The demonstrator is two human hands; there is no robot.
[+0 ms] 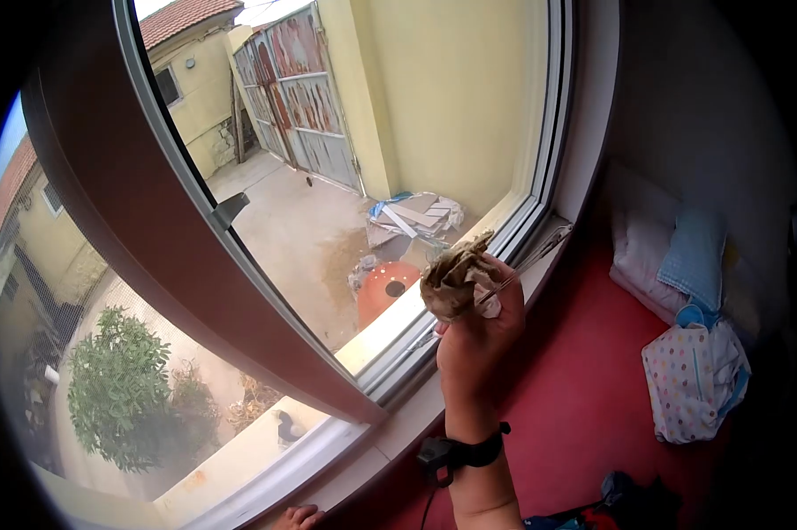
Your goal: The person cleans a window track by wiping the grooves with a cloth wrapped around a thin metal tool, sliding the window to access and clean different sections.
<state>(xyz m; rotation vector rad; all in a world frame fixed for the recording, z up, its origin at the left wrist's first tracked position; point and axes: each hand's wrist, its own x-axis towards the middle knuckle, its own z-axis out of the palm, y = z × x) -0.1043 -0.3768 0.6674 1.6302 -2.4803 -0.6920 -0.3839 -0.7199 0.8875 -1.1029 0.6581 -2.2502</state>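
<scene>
A crumpled, dirty brown rag (454,276) sits bunched in the person's right hand (478,331), whose fingers are closed tight around it, with a paler scrap showing under the wad. The hand holds it up against the lower corner of the window pane (398,115), just above the white sill (390,442). A black strap (469,452) circles the wrist. The left hand (298,517) is cut off by the bottom edge: only fingertips show, resting on the sill, and whether they grip anything cannot be told. A dark red-brown window frame (151,238) slants across the view. Through the glass lie a courtyard, a rusty gate (297,93) and a green bush (120,389), blurred by the glass. To the right, on a red surface (584,389), lie a blue cloth (694,256) and a dotted bundle (690,380), half in shadow
</scene>
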